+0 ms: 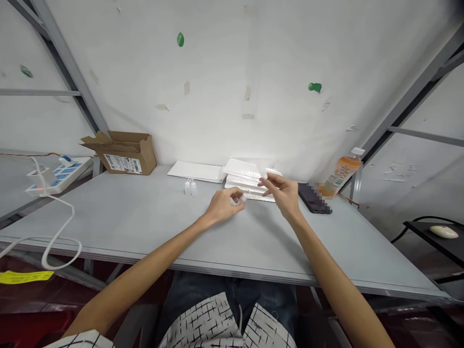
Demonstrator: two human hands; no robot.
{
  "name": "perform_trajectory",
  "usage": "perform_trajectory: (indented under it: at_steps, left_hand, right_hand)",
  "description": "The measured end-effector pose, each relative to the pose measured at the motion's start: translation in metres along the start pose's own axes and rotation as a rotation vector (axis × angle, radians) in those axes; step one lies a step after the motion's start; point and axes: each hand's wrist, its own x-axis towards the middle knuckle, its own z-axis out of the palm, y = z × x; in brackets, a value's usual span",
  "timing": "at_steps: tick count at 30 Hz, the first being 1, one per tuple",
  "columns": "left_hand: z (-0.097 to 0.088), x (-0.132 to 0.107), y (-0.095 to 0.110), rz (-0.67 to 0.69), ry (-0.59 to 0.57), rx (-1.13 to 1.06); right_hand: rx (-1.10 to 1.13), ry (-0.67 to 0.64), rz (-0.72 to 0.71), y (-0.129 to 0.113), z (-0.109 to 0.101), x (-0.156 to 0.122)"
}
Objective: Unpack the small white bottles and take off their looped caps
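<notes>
My left hand (225,204) rests on the grey table (145,227), fingers curled round a small clear bottle (243,197) whose tip sticks out toward the right. My right hand (282,191) hovers just beside it, thumb and fingers pinched on a thin clear piece of film or bag (266,173) that I cannot make out well. Right behind both hands lies a stack of flat white packs (242,180). Two small white bottles (190,187) stand upright on the table to the left of my hands.
A flat white tray (195,170) lies by the wall. An open cardboard box (123,152) sits far left, near a power strip (58,173) with a white cable. A dark phone (312,198) and an orange drink bottle (340,173) stand at right.
</notes>
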Motion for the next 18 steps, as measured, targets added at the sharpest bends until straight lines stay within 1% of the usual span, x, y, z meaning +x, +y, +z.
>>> perform_trajectory:
  at_steps: [3, 4, 6, 8, 10, 14, 18]
  left_hand:
    - [-0.015, -0.003, 0.009, 0.043, 0.114, -0.025]
    - [-0.022, -0.004, 0.011, 0.053, 0.162, -0.036]
    - [-0.039, -0.005, 0.013, 0.065, 0.258, -0.056]
    - [-0.057, -0.004, 0.013, 0.068, 0.355, -0.068]
    - [-0.077, -0.003, 0.012, 0.077, 0.441, -0.057]
    - [-0.111, 0.001, 0.007, 0.101, 0.564, 0.017]
    - [-0.136, 0.001, -0.007, 0.085, 0.658, 0.052]
  right_hand:
    - [-0.094, 0.022, 0.022, 0.004, -0.020, 0.007]
    - [-0.145, 0.000, 0.047, 0.006, -0.026, 0.008]
    - [-0.237, -0.091, 0.086, 0.010, -0.032, 0.009]
    - [-0.294, -0.182, 0.103, 0.011, -0.032, 0.009]
    - [-0.316, -0.245, 0.103, 0.009, -0.028, 0.007]
    - [-0.319, -0.310, 0.131, 0.002, -0.018, 0.003]
    - [-0.226, -0.374, 0.230, -0.003, -0.014, 0.001]
